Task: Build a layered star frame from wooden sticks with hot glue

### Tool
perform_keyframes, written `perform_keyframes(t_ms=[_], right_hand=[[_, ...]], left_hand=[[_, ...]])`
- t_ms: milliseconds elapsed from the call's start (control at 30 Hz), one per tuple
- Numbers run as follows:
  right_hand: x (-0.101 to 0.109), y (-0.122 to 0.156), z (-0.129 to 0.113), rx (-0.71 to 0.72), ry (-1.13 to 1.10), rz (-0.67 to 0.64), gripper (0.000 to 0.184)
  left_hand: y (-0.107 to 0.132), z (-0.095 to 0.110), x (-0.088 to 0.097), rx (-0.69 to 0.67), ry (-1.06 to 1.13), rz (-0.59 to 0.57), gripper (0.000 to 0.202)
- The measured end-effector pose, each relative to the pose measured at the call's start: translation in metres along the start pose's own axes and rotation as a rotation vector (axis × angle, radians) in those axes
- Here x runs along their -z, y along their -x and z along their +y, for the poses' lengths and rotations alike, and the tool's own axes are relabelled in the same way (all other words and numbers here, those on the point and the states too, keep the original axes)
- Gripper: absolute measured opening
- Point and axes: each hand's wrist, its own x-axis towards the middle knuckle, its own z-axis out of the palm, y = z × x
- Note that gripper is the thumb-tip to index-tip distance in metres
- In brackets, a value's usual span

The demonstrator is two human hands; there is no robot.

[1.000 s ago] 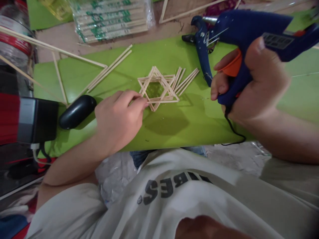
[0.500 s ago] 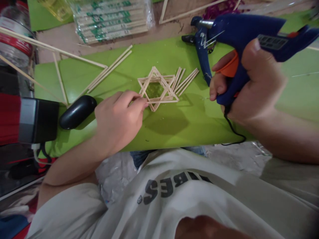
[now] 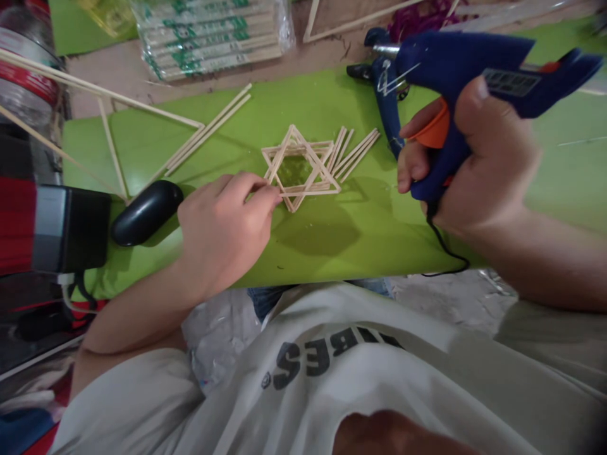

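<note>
A six-pointed star made of thin wooden sticks (image 3: 310, 158) rests on the green table surface (image 3: 322, 246). My left hand (image 3: 232, 221) pinches its lower left corner between thumb and fingers. Wrapped in my right hand (image 3: 484, 158) is a blue glue gun (image 3: 467, 54) with an orange trigger (image 3: 434, 126), its nozzle pointing left, apart from the star. Below the nozzle lie blue-handled pliers (image 3: 386, 95), partly behind the glue gun. Several short loose sticks (image 3: 358, 155) lie against the star's right side.
Long sticks joined in a frame (image 3: 156, 117) extend from the left. A black computer mouse (image 3: 147, 213) and a dark box-shaped adapter (image 3: 71, 227) sit near my left forearm. At the back are wrapped chopsticks (image 3: 213, 38), a plastic bottle (image 3: 28, 69) and purple material (image 3: 417, 19).
The glue gun and my right hand have shifted very slightly left. My left hand keeps its pinch on the star, which stays in place.
</note>
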Motion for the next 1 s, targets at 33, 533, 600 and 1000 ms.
perform_keyframes(t_ms=[33,533,600,1000], right_hand=[[0.000,0.000,0.000,0.004,-0.003,0.006,0.036],[0.002,-0.003,0.010,-0.085,0.081,-0.100,0.032],[0.002,-0.003,0.010,-0.096,0.066,-0.078,0.036],[-0.001,0.001,0.005,-0.140,0.070,-0.089,0.028]], left_hand=[[-0.001,0.001,0.001,-0.006,-0.018,-0.001,0.034],[-0.001,-0.001,0.007,-0.027,-0.015,-0.029,0.031],[-0.001,-0.001,0.007,-0.043,-0.032,-0.025,0.031],[0.002,-0.003,0.003,0.000,0.024,-0.036,0.032]])
